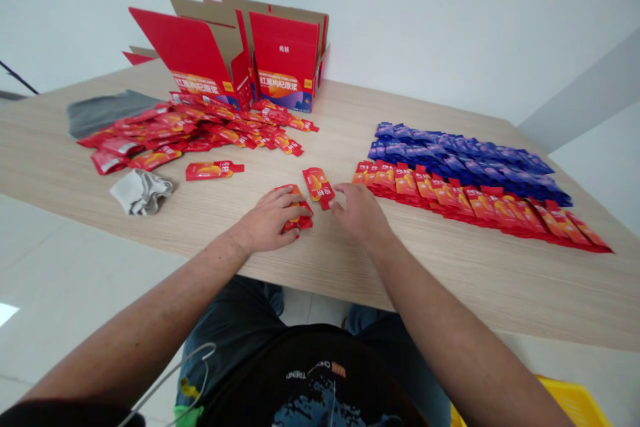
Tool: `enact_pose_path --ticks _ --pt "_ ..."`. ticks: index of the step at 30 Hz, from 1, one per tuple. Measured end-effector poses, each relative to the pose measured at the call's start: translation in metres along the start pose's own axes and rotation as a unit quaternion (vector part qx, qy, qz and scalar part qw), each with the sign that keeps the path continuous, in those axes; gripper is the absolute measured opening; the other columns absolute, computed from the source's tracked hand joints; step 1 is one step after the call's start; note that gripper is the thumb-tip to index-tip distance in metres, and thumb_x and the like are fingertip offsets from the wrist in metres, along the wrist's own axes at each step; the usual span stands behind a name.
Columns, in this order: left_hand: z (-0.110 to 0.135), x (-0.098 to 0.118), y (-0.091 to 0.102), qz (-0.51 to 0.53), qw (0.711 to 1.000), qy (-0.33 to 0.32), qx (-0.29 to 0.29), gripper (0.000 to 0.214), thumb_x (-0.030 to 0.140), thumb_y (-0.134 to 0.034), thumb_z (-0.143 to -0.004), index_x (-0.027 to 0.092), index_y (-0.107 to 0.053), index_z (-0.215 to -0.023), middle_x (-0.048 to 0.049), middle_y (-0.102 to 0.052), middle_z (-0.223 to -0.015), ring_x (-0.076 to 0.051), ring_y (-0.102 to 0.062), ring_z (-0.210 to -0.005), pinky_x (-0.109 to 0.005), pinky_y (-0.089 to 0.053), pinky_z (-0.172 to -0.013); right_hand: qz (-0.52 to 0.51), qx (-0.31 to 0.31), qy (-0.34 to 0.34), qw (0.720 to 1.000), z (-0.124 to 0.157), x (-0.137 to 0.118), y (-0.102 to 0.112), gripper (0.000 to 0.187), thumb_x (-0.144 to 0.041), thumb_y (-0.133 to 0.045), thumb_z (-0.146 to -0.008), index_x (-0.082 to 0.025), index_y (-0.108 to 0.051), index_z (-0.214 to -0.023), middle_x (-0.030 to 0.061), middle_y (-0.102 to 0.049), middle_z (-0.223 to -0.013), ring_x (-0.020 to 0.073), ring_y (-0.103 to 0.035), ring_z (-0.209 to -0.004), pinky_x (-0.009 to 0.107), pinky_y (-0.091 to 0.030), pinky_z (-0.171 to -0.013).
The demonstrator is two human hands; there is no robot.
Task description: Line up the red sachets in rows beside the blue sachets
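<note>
While the left hand [273, 217] drapes over red sachets [305, 221] at frame center, the right hand [364, 215] touches the tip of a single sachet [317, 185] beside them; whether either grip is closed cannot be told. A stray right wrist could skew the overlapping red row [467, 203] at right.

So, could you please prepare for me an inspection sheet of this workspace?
Surface: pale wood-grain table.
Job's things: red sachet heap at left, open red cartons behind it; overlapping red sachets in a row at right, blue sachets behind them.
Clutter: crumpled grey-white cloth and flatter grey cloth, near the heap.
Hands: left hand over some red sachets; right hand at the narrow end of a single sachet, grip unclear.
Cables: thin white cord, perhaps a cable, near the lap at left.
Surroundings: white wall behind; yellow basket at lower right.
</note>
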State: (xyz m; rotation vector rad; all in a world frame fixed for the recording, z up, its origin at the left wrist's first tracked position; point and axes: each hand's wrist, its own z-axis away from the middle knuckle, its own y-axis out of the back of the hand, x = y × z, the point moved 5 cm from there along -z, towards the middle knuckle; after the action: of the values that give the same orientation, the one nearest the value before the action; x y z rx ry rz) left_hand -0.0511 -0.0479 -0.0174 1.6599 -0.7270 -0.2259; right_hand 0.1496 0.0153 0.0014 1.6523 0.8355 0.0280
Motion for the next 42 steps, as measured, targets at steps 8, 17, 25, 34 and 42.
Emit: enact_pose_path --ticks 8,17,25,34,42 --pt "0.0 0.0 0.002 0.01 1.0 -0.003 0.013 0.043 0.028 -0.067 -0.084 0.025 -0.076 -0.126 -0.0102 -0.069 -0.142 -0.036 -0.054 -0.143 -0.058 -0.034 -0.131 0.124 -0.102 -0.058 0.985 -0.063 -0.023 -0.039 0.05 -0.047 -0.071 -0.097 -0.011 -0.067 -0.132 0.0255 -0.069 -0.132 0.0379 -0.061 -0.125 0.051 -0.048 -0.106" --pt "0.001 -0.006 -0.003 0.024 1.0 0.004 0.019 0.045 0.032 -0.064 -0.086 0.026 -0.075 -0.129 -0.0094 -0.068 -0.143 -0.034 -0.055 -0.143 -0.057 -0.034 -0.131 -0.039 -0.127 -0.076 0.988 -0.002 0.025 -0.009 0.049 -0.014 -0.071 -0.086 -0.016 -0.07 -0.135 0.0125 -0.078 -0.122 0.0262 -0.071 -0.109 0.038 -0.053 -0.097" --pt "-0.001 0.008 0.022 0.021 0.996 0.055 0.065 0.045 0.038 -0.053 -0.096 0.023 -0.071 -0.134 -0.0137 -0.066 -0.15 -0.042 -0.048 -0.151 -0.069 -0.035 -0.125 -0.079 -0.05 -0.052 0.994 0.052 0.016 0.055 0.029 -0.015 -0.064 -0.094 -0.022 -0.075 -0.119 0.0075 -0.079 -0.114 0.0238 -0.072 -0.106 0.039 -0.053 -0.097" --pt "-0.021 0.095 0.018 0.158 0.987 -0.021 0.01 0.023 0.027 -0.052 -0.101 0.023 -0.07 -0.089 -0.0044 -0.073 -0.084 -0.02 -0.07 -0.079 -0.031 -0.054 -0.068 -0.039 -0.109 0.147 0.982 0.072 -0.045 0.078 0.012 -0.013 -0.064 -0.099 -0.02 -0.073 -0.103 0.0063 -0.079 -0.099 0.0222 -0.069 -0.096 0.036 -0.053 -0.093" --pt "-0.021 0.101 0.018 0.261 0.936 0.127 0.197 0.025 0.033 -0.057 -0.1 0.023 -0.064 -0.078 0.0025 -0.063 -0.065 -0.016 -0.059 -0.057 -0.028 -0.046 -0.054 -0.247 0.215 -0.053 0.943 0.105 -0.002 0.099 0.034 -0.041 -0.069 -0.099 -0.025 -0.064 -0.129 0.0037 -0.071 -0.098 0.0186 -0.065 -0.083 0.033 -0.056 -0.076"
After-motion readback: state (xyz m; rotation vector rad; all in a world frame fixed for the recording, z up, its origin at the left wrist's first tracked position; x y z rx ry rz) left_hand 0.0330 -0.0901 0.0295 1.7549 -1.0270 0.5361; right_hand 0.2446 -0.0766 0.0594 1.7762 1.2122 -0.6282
